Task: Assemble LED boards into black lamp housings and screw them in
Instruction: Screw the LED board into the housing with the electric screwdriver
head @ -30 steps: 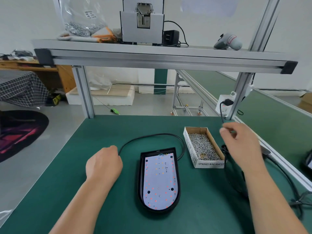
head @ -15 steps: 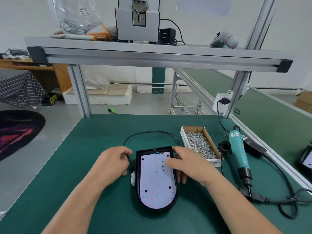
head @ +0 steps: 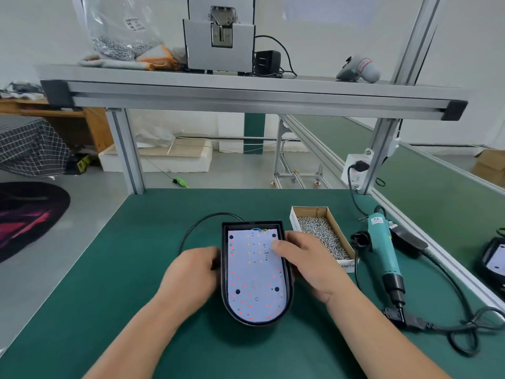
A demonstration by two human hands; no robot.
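A black lamp housing [head: 256, 324] lies on the green table in front of me, rounded end toward me. A white LED board [head: 255, 283] with red and orange dots sits inside it. My left hand [head: 191, 277] grips the housing's left wall with curled fingers. My right hand [head: 308, 266] holds the right wall, its thumb lying on the upper part of the board. A black cable [head: 196, 228] loops out from the housing's far end.
A cardboard box of screws [head: 319, 233] stands right of the housing. A teal electric screwdriver [head: 382, 247] lies further right with its cord trailing. Another housing [head: 494, 258] shows at the right edge. A metal shelf frame [head: 246, 97] spans overhead.
My right hand came down from beside the screw box, leaving the screwdriver on the table, and took the housing's right side. My left hand shifted onto the left wall.
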